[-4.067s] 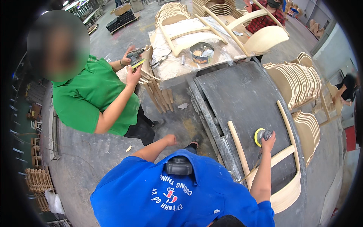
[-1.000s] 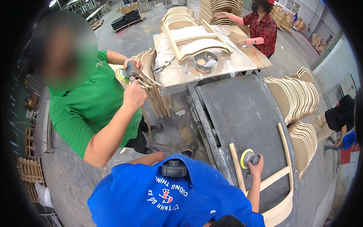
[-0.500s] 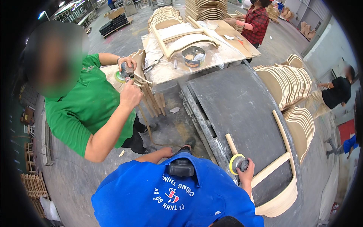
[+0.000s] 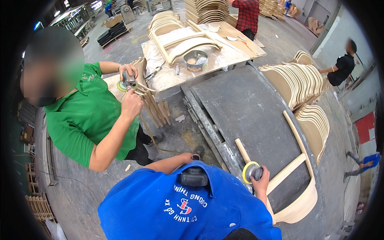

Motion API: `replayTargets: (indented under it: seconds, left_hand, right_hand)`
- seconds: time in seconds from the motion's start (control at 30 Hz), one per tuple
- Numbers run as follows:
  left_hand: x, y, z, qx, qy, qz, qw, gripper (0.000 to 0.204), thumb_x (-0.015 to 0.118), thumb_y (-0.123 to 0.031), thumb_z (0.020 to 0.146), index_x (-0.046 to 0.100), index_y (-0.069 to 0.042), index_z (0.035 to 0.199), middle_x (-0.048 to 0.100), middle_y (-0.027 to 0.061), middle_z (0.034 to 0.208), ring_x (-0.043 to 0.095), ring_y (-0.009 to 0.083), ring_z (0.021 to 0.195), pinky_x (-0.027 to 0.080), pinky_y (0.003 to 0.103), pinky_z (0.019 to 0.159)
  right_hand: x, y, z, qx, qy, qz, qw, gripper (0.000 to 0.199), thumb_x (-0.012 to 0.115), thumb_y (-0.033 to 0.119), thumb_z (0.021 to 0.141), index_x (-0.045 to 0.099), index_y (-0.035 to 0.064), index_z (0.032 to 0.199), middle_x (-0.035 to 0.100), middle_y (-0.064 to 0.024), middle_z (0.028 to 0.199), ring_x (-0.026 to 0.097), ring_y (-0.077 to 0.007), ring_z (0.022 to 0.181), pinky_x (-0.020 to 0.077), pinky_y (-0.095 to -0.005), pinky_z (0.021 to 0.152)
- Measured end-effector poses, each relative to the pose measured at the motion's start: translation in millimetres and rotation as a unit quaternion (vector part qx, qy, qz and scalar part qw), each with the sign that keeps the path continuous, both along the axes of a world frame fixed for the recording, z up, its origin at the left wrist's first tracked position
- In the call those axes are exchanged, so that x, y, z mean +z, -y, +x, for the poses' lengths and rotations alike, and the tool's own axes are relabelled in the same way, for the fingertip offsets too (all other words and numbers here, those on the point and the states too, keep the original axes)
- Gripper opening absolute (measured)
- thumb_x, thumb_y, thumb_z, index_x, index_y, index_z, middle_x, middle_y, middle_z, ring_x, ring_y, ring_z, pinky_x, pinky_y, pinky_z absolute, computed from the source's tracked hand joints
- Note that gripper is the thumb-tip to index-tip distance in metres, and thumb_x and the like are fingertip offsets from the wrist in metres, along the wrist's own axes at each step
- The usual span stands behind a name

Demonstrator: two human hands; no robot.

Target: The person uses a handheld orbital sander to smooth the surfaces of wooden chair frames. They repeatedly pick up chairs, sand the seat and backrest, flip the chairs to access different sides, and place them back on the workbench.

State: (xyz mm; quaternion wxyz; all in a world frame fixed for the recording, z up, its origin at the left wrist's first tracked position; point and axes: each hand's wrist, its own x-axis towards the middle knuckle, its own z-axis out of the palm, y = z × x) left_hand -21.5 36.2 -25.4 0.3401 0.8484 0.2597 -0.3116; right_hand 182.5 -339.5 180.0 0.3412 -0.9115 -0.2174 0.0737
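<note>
- The person wears a bright blue short-sleeved shirt of plain woven cloth, filling the lower middle of the view from the head camera.
- White lettering arcs across the shirt, with a small red and white emblem set among the letters.
- A dark grey, rounded box-shaped device sits on the blue cloth at the chest, just above the lettering.
- Both sleeves end above the elbow; the forearms below them are bare, with no gloves, watch or wristband to be seen.
- The right hand is bare, as are its fingers.
- The left hand is bare too.
</note>
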Motion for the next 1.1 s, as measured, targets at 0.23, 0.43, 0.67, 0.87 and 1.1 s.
replayTargets:
  seconds: [0.23,0.43,0.67,0.87,1.1]
  left_hand:
    - [3.8,-7.3,-1.7,-0.008,-0.009,0.021,1.000,0.038,0.068,-0.031,0.081,0.067,-0.011,0.114,0.067,0.0167,0.111,0.062,0.0336,0.107,0.047,0.042,0.092]
    - [5.2,-17.7,-11.6,0.000,0.006,0.054,0.999,0.030,0.061,-0.029,0.078,0.073,-0.009,0.097,0.068,0.0178,0.105,0.063,0.0341,0.103,0.050,0.043,0.087]
    - [1.6,-28.7,-16.7,-0.010,-0.008,0.052,0.999,0.033,0.061,-0.030,0.081,0.070,-0.010,0.106,0.067,0.0166,0.110,0.063,0.0334,0.105,0.049,0.043,0.089]
    - [9.9,-30.2,-22.3,0.000,-0.001,0.018,1.000,0.036,0.062,-0.034,0.083,0.068,-0.011,0.110,0.068,0.0159,0.109,0.063,0.0332,0.103,0.049,0.043,0.089]
    - [32.1,-24.4,-38.2,0.106,0.117,-0.106,0.982,0.036,0.065,-0.034,0.082,0.067,-0.010,0.110,0.067,0.0167,0.108,0.063,0.0323,0.101,0.050,0.041,0.086]
  right_hand:
    - [-4.3,1.5,-5.6,-0.006,-0.005,0.001,1.000,0.077,0.082,0.002,0.057,0.048,0.0076,0.126,0.052,-0.0146,0.114,0.053,-0.0337,0.109,0.0441,-0.0396,0.095]
    - [-1.6,-5.3,-7.3,0.002,-0.011,-0.010,1.000,0.077,0.082,0.003,0.058,0.047,0.0092,0.126,0.051,-0.0150,0.116,0.053,-0.0350,0.110,0.0451,-0.0408,0.094]
    - [3.3,-20.9,-7.3,0.018,-0.004,-0.020,1.000,0.077,0.082,0.002,0.057,0.048,0.0092,0.126,0.050,-0.0147,0.116,0.053,-0.0349,0.109,0.0451,-0.0406,0.094]
    - [12.1,-41.1,-3.1,0.024,-0.023,-0.027,0.999,0.077,0.083,0.002,0.056,0.049,0.0079,0.126,0.051,-0.0144,0.114,0.052,-0.0341,0.110,0.0435,-0.0404,0.095]
    - [13.2,-76.2,14.5,0.078,-0.033,-0.066,0.994,0.077,0.082,0.004,0.059,0.047,0.0101,0.127,0.050,-0.0138,0.116,0.054,-0.0350,0.110,0.0462,-0.0416,0.094]
